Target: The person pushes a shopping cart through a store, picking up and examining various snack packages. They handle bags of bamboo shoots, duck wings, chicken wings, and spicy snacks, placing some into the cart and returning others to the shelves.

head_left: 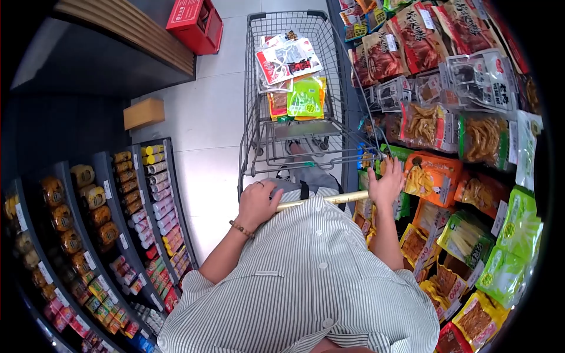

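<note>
Left hand point(257, 203) curled closed, right hand point(387, 182) open.

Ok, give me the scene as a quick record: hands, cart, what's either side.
left hand: fingers curled over the handle
right hand: fingers open, up at an orange packet hanging on the right; contact unclear
cart: ahead of the person, holds red-white packets and a green packet
left side: jars and cans in rows
floor: red basket, box
</note>
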The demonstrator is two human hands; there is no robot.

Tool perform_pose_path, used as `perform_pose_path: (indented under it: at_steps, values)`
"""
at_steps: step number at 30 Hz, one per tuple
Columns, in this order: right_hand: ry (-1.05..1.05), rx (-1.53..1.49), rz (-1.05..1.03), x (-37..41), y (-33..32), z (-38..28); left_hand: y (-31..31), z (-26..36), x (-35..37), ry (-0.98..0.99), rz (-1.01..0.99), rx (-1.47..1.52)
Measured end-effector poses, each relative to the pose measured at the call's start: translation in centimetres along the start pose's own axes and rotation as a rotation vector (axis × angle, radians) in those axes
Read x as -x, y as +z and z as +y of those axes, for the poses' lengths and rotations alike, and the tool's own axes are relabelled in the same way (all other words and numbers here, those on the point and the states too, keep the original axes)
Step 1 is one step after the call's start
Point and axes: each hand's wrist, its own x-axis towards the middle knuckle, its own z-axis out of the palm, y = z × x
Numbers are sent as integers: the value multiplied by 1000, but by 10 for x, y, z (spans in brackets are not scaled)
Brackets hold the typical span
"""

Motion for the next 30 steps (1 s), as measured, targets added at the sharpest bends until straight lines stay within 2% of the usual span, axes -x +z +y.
perform_pose_path:
  at_steps: [2,4,6,7,8,10,12,14,16,18,21,22,24,26,28,30]
  values:
    - [-53,4,37,-16,1,-2,-2,0,-11,-5,5,-24]
    - [-119,43,79,-38,-10,-9,-7,-1,-25,60,99,-59]
    - [-96,-116,14,-74,-27,-20,-13,-1,-36,16,95,-109]
    - [-197,-80,117,-94,-28,-30,-17,-2,-44,-12,105,-160]
    - [-202,-86,102,-117,-32,-43,-19,-1,-52,-25,100,-168]
    - [-361,-242,48,-168,-34,-78,-19,3,-60,-140,207,-265]
    - [-472,-410,-76,-223,-4,-112,-21,5,-72,-185,185,-307]
    - [-522,-406,-293,-272,36,-155,-24,7,-86,-209,211,-287]
    - [-501,-266,-544,-314,74,-201,-28,10,-93,-231,200,-275]
    - [-445,-157,-618,-354,157,-221,-32,12,-102,-236,195,-219]
    - [-335,-184,-762,-396,230,-228,-32,13,-113,-235,191,-236]
    - [-339,-193,-773,-406,260,-230,-33,12,-116,-229,190,-237]
    - [-156,-271,-694,-418,321,-229,-38,12,-122,-240,192,-249]
    - [-175,-336,-727,-428,354,-232,-40,12,-128,-253,191,-252]
    - [66,-342,-658,-430,369,-236,-41,12,-133,-246,202,-249]
    - [67,-336,-622,-434,373,-243,-46,10,-136,-250,185,-253]
